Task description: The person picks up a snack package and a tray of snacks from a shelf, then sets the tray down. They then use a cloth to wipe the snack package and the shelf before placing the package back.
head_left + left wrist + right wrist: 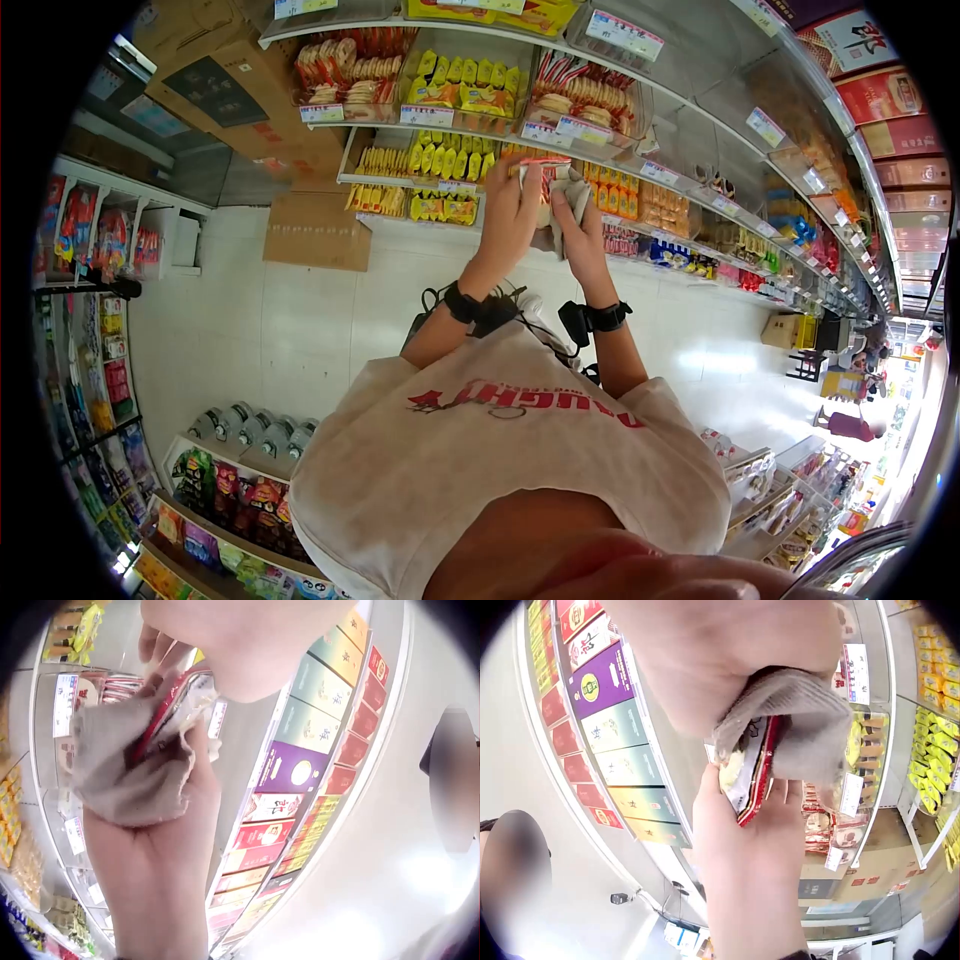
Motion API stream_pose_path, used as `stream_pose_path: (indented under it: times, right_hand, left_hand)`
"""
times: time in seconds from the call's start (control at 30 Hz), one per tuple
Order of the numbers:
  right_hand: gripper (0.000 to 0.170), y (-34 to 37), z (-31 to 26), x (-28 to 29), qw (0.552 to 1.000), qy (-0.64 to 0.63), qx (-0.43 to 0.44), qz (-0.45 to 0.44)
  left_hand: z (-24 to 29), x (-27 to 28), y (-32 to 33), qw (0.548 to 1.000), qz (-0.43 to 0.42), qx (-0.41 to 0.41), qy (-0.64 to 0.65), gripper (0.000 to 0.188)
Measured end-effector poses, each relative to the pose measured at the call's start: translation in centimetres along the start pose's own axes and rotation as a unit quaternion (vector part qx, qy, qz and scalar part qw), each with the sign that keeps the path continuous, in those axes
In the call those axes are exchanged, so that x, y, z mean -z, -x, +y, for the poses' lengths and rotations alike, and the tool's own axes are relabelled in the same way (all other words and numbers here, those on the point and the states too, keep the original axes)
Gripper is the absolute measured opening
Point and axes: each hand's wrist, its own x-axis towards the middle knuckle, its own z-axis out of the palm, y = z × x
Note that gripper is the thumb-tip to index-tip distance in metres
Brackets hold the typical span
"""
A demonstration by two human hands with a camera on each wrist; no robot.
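Observation:
In front of the shelves, my left hand (510,222) grips a red-and-white snack packet (759,776). Grey cloth (810,735) is bunched in my right hand (584,245) and wraps around part of the packet. The left wrist view shows the cloth (124,765) draped over the right hand's fingers, with the packet's red edge (161,716) poking out of its fold. Both hands are close together, wrists apart. The cloth hides much of the packet and the right fingertips.
Clear bins of red-and-white packets (350,70) and yellow packets (465,80) line the shelf ahead. Price tags (427,116) run along its edge. Cardboard boxes (318,232) stand at left on the white tiled floor (310,320). Gift boxes (296,769) fill an upper shelf.

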Motion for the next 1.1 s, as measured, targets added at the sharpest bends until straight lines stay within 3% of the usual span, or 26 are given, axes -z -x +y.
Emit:
stream_pose_path:
  times: [0.1,0.2,0.3,0.33,0.4,0.5,0.53,0.6,0.63,0.73,0.77,0.87,0.93,1.0,1.03,1.1]
  right_hand:
    - [0.035,-0.4,-0.1,-0.7,0.997,0.031,0.067,0.010]
    - [0.033,-0.6,-2.1,0.3,0.995,0.083,-0.032,0.033]
    - [0.029,-0.7,-0.7,-0.6,0.993,0.091,0.035,0.063]
    - [0.029,-0.8,-0.1,-0.8,0.991,0.094,0.068,0.064]
    - [0.028,-0.5,0.3,-1.2,0.996,0.082,0.038,0.012]
    - [0.028,-0.9,0.9,-1.8,0.994,0.102,0.043,0.005]
    - [0.029,-1.3,1.1,-1.8,0.991,0.118,0.054,0.018]
    - [0.034,-1.8,1.1,-2.0,0.977,0.161,0.120,0.070]
    - [0.037,-1.7,0.9,-1.9,0.967,0.185,0.149,0.098]
    - [0.053,-0.5,-0.9,-1.3,0.872,0.406,0.273,0.021]
    - [0.061,-0.7,0.3,-1.0,0.885,0.383,0.259,-0.047]
    - [0.064,0.2,0.6,-3.0,0.889,0.365,0.275,-0.027]
    - [0.056,-0.1,0.7,-2.7,0.907,0.336,0.250,-0.027]
    - [0.052,-0.8,0.9,-2.7,0.940,0.258,0.221,-0.020]
    - [0.050,-0.7,1.3,-2.5,0.960,0.217,0.174,-0.026]
    - [0.047,-0.9,2.3,-1.1,0.987,0.135,0.083,-0.038]
  left_hand:
    - [0.2,1.2,-0.2,0.976,-0.051,0.135,0.165,0.038]
    - [0.1,1.4,0.2,0.985,-0.061,0.075,0.140,0.034]
    - [0.9,2.7,-0.1,0.973,-0.090,0.179,0.114,0.033]
    - [1.0,2.8,-0.3,0.975,-0.062,0.178,0.119,0.033]
    - [1.3,3.0,-0.3,0.976,0.001,0.180,0.126,0.034]
    - [-1.6,3.9,-0.7,0.969,-0.077,0.230,0.037,0.041]
    - [-1.8,3.7,-0.7,0.971,-0.063,0.227,0.049,0.044]
    - [-2.1,2.8,0.1,0.970,-0.039,0.227,0.078,0.049]
    - [-2.7,2.9,0.1,0.957,-0.090,0.259,0.097,0.059]
    - [-1.9,1.5,0.2,0.874,-0.112,0.367,0.297,0.064]
    - [-2.3,1.3,0.5,0.871,-0.130,0.374,0.290,0.065]
    - [-3.3,1.1,0.0,0.881,-0.171,0.361,0.254,0.068]
    - [-1.6,0.7,-0.6,0.904,-0.180,0.322,0.217,0.072]
    - [0.3,0.5,-0.6,0.945,-0.189,0.226,0.140,0.069]
    - [0.9,0.5,-0.6,0.960,-0.192,0.176,0.100,0.068]
    - [1.2,0.8,-1.1,0.953,-0.226,0.185,0.081,0.066]
